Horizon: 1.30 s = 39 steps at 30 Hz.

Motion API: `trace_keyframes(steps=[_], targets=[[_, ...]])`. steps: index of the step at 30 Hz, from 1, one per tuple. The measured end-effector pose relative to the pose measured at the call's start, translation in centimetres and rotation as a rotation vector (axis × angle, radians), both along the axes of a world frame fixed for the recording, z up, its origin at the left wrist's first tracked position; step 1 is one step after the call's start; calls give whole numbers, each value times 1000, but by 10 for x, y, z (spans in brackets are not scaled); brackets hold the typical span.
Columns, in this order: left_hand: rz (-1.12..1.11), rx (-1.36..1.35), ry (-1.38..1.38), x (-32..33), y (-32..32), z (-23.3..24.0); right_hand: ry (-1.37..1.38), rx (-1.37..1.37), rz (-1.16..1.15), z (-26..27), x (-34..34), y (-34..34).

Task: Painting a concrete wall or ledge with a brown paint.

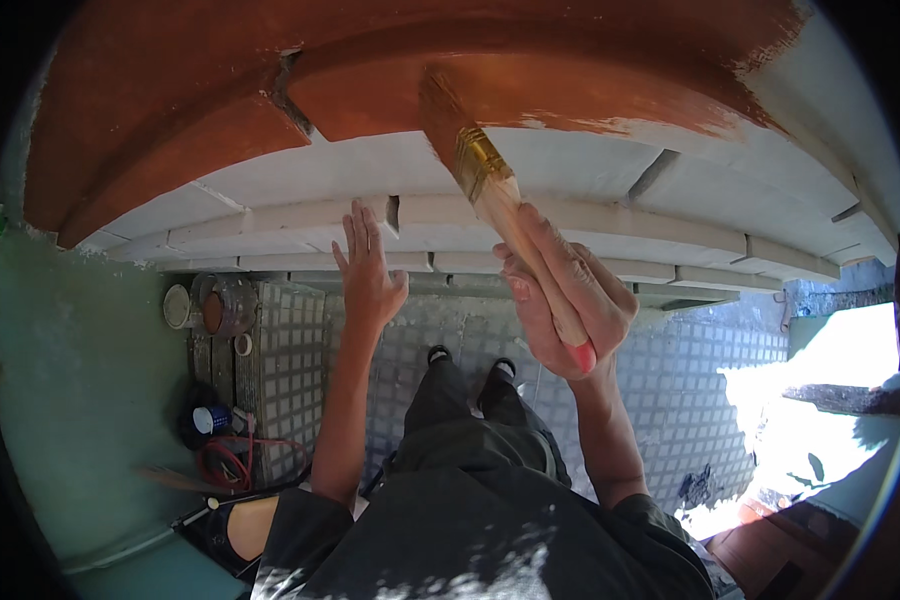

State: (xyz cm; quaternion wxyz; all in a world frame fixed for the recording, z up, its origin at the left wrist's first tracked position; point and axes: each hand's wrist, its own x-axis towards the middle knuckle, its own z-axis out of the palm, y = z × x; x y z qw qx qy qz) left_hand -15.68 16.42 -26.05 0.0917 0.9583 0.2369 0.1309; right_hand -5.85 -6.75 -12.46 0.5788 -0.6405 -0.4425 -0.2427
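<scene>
A flat paintbrush [521, 225] with a wooden handle, a red-tipped end and a brass-coloured ferrule is gripped in my right hand [570, 300]. Its bristles, coated in orange-brown, meet the lower edge of the painted band [390, 90] on the stepped surface in front of me. Below that band run several white ledges [322, 169] with gaps and cracks across them. My left hand [367, 262] holds nothing, its fingers apart and raised in front of the lower white ledges; I cannot tell whether it touches them. At the right, the wet-looking paint ends in ragged strokes over white.
On the left, clear jars [229, 304] and a white lid stand on a wooden bench [225, 367] beside a green wall [97, 360]. A blue-and-white cup [211, 420] and a red hose [217, 461] lie lower. Patterned floor tiles [675, 382] spread under my feet; a dark rag [695, 486] lies right.
</scene>
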Motion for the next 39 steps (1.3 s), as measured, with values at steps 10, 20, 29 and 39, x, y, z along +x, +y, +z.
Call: trace_keyframes(steps=[10, 20, 29, 39], targets=[[1, -9, 19, -9, 5, -2, 88, -34, -587, -15, -2, -41], [-67, -10, 52, -7, 6, 3, 43, -17, -314, -29, -43, 47], [-86, 36, 65, -13, 12, 4, 109, -20, -429, 1, -19, 11], [-118, 53, 68, -13, 13, 3, 120, -76, -459, 15, -50, -9]])
